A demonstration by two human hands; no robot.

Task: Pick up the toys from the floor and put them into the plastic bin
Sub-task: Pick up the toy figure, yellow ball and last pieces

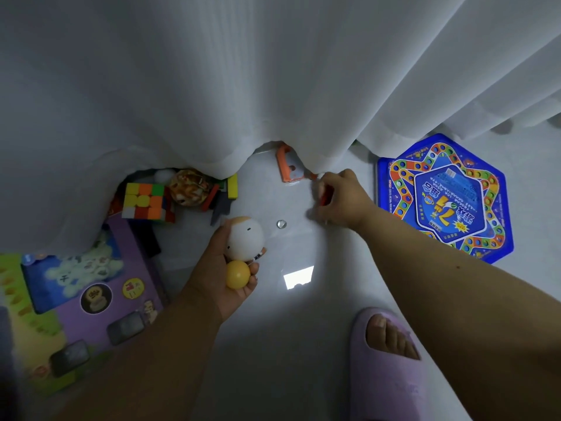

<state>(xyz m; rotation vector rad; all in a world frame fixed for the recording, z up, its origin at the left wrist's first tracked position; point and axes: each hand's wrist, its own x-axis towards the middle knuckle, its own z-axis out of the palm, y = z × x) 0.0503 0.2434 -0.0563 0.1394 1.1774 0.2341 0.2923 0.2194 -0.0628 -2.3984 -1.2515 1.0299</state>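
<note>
My left hand (221, 275) is shut on a white egg-shaped toy (244, 238) and a yellow ball (238, 274), held above the floor. My right hand (340, 199) is low over the floor near the curtain hem, its fingers closed round a small red thing (324, 198) that is mostly hidden. An orange toy (288, 165) lies just beyond it, half under the curtain. A clear marble (281, 224) sits on the floor between my hands. A colourful puzzle cube (145, 202), a patterned ball (188, 186) and some dark blocks (223, 197) lie at the left. No plastic bin is in view.
A white curtain (273, 80) hangs across the far side, draping over some toys. A blue hexagonal game board (446, 199) lies at the right, a purple toy box (91, 299) at the left. My foot in a lilac slipper (388, 360) stands at the bottom right.
</note>
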